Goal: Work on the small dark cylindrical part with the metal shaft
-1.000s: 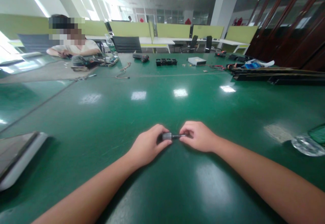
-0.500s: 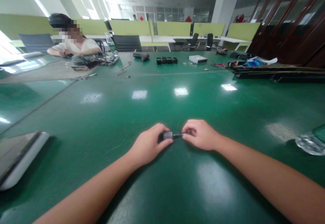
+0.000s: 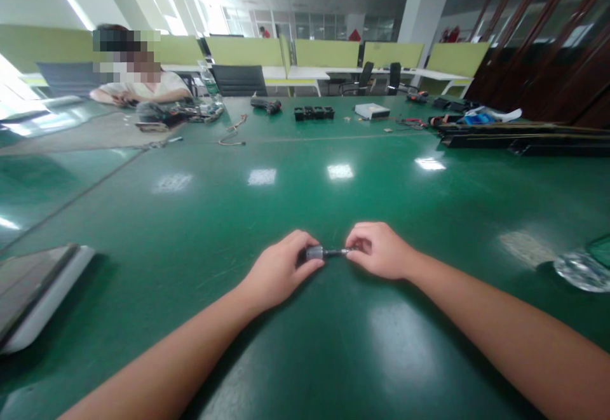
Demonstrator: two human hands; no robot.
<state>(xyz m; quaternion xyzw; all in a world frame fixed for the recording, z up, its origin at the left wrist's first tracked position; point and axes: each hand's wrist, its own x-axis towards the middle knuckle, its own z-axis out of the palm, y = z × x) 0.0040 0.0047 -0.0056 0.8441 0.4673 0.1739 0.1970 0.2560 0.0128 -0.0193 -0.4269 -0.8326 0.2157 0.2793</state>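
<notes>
Near the middle of the green table (image 3: 305,204), a small grey cylindrical part (image 3: 314,253) with a thin dark shaft lies level between my two hands. My left hand (image 3: 281,272) is closed round the cylinder's left end, thumb and fingers on either side of it. The shaft points right, towards my right hand (image 3: 379,251), whose thumb and fingers pinch its tip. What exactly sits between those right fingertips is too small to make out.
At the left edge lies a flat grey device (image 3: 42,293); a clear glass object (image 3: 584,270) stands at the right. Farther back are black blocks (image 3: 313,114), a white box (image 3: 372,111), dark bars (image 3: 524,137), a bottle (image 3: 210,82) and a seated person (image 3: 152,86).
My right hand has shifted slightly to the right, and a little more of the shaft shows. My left hand and the cylinder have hardly moved.
</notes>
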